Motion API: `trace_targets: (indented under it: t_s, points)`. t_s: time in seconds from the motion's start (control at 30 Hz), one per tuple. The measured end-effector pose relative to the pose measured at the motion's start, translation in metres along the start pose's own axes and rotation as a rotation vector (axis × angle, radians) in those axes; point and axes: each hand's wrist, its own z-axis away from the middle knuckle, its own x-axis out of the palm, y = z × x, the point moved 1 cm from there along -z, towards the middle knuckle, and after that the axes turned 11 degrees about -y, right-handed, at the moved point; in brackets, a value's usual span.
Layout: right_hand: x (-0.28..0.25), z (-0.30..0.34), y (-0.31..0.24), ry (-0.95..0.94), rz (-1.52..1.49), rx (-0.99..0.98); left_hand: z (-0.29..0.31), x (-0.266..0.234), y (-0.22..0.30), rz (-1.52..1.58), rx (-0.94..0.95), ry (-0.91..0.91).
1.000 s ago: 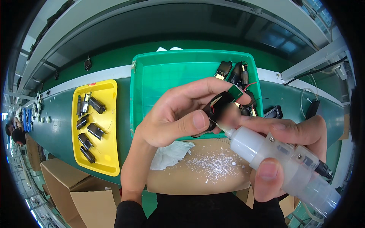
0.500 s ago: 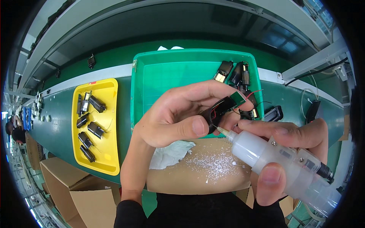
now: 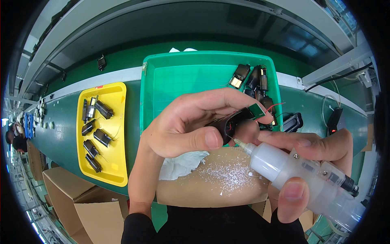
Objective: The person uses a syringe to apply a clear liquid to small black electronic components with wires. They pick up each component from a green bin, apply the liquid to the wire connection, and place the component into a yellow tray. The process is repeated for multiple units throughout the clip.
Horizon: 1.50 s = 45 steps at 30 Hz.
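While left hand [image 3: 183,130] fingers pinch the black motor [image 3: 229,124] above the green tray [image 3: 162,85], right hand [image 3: 308,162] grips the syringe [image 3: 300,175], tip touching it; a squeeze too hard risks glue flooding the wires.

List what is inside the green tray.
The green tray holds several small dark motor-like parts with wires, clustered in its far right corner; the rest of the visible floor is bare. Its near part is covered by the left hand holding a black part.
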Motion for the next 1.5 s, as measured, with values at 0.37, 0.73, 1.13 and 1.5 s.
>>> trace_targets:
  t_s: [0.37, 0.73, 1.13, 1.5]
  points:
    - [0.0, 0.001, 0.024, 0.081, 0.412, -0.388, 0.002, -0.001, 0.0, 0.019, -0.02, -0.013]
    - [0.003, -0.01, 0.034, 0.035, 0.488, -0.773, 0.006, 0.002, 0.004, -0.042, 0.068, 0.035]
    - [-0.023, -0.004, 0.038, 0.238, 0.42, -0.986, 0.149, -0.028, 0.085, -1.684, -0.659, 0.822]
    - [-0.019, -0.01, 0.024, 0.328, 0.546, -1.043, -0.044, -0.053, -0.07, -1.605, -0.486, 0.247]
